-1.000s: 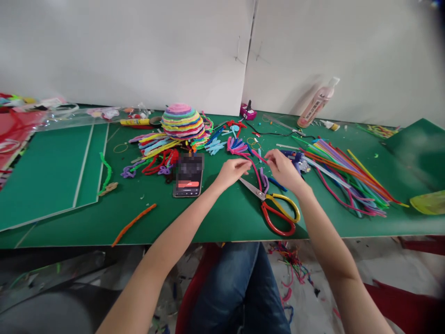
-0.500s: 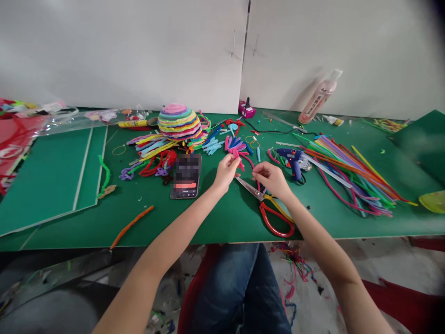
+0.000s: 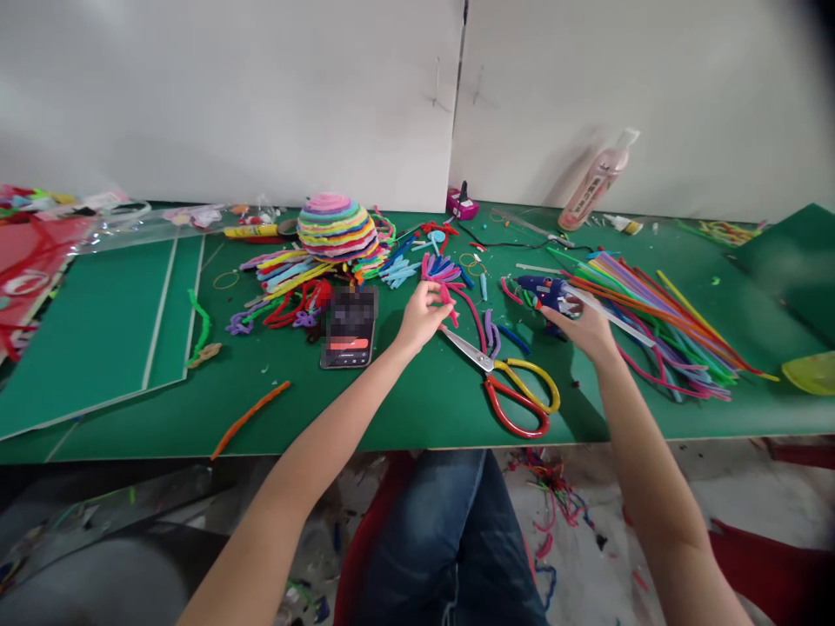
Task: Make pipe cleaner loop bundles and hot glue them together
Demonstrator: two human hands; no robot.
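Note:
Pinched in my left hand (image 3: 424, 315) is a short pink pipe cleaner piece (image 3: 447, 298), just below a fan of pink, purple and blue pieces (image 3: 441, 269). My right hand (image 3: 583, 323) is over the blue glue gun (image 3: 543, 288), thumb and fingers apart around its body; whether it grips the gun is unclear. Between the hands, scissors (image 3: 489, 363) with one red and one yellow handle lie slightly open. Short purple pieces (image 3: 493, 334) and a dark blue one (image 3: 515, 339) lie beside them.
A phone (image 3: 349, 328) lies left of my left hand, with a striped dome (image 3: 337, 228) behind it. Long pipe cleaners (image 3: 671, 322) spread at the right. A pink bottle (image 3: 597, 183) leans on the back wall. Green board (image 3: 97, 322) lies left.
My right hand has moved right, from near my left hand to the glue gun, with its fingers now spread. This uncovers the yellow scissor handle and short pieces. My left hand has barely moved.

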